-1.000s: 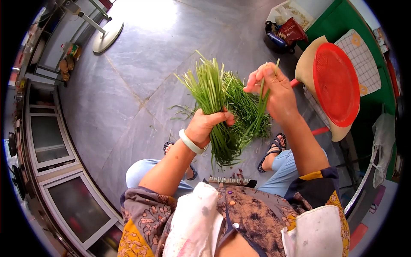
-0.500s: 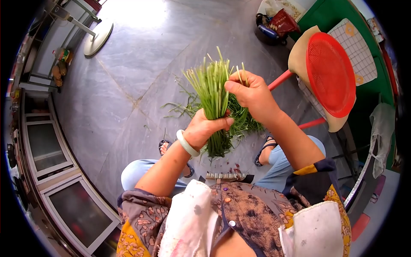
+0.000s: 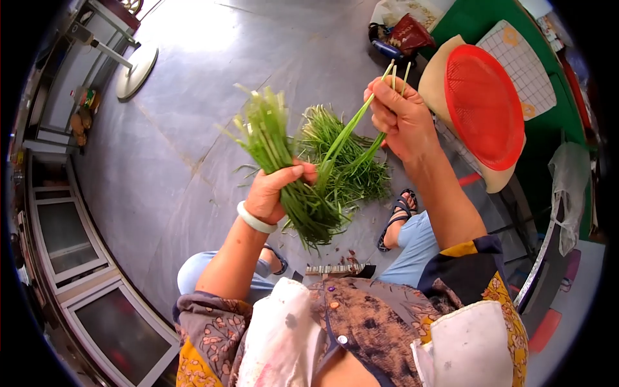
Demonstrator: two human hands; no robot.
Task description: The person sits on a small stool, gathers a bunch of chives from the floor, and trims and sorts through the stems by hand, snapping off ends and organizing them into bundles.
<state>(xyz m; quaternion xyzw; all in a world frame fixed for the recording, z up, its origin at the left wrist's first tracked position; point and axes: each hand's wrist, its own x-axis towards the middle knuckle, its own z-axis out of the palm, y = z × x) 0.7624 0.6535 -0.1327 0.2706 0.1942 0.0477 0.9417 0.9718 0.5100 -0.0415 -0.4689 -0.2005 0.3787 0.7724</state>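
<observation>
Head camera shows right hand (image 3: 405, 122) raised, pinching stalks (image 3: 349, 130).

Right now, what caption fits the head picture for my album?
The left hand grips a thick green bunch while the right hand pinches a few stalks above the floor.

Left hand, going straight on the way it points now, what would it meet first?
Beyond the bunch in the left hand, probably the heap of greens on the floor. The hand looks raised, though, so it might pass over; depth is unclear.
</observation>
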